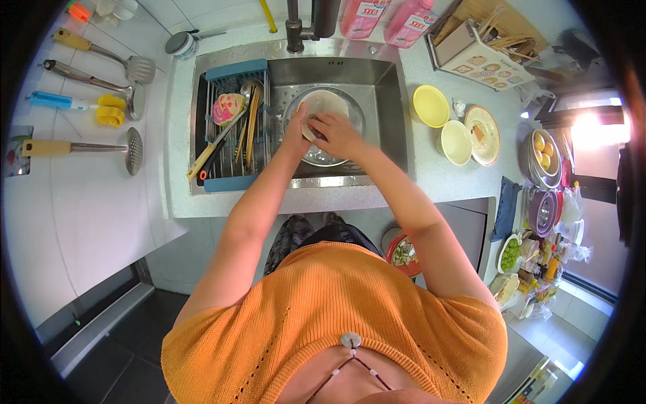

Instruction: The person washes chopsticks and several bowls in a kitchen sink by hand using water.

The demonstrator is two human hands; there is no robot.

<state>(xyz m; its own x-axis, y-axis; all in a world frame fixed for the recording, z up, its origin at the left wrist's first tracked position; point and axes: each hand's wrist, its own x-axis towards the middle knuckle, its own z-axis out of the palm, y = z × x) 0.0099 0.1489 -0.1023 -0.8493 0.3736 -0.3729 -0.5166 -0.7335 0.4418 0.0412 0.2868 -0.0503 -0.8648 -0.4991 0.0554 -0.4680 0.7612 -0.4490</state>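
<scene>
A white bowl [327, 102] is tilted over a round metal basin [357, 108] in the steel sink [388, 121]. My left hand [298, 132] grips the bowl's left rim, thumb upward. My right hand [337, 134] lies against its near inner side, fingers bent; what its fingertips hold, if anything, cannot be told. Left of the hands, a blue-ended drying rack [237, 183] spans the sink and holds chopsticks [252, 126], a ladle, long-handled tools and a pink patterned item [228, 108].
Right of the sink stand a yellow bowl [431, 106], a pale bowl [456, 143] and a plate [490, 146] with scraps. The faucet [294, 30] and pink detergent bottles [363, 17] line the back. Several utensils hang on the left wall, among them a skimmer [133, 151]. A chopstick holder [484, 58] stands back right.
</scene>
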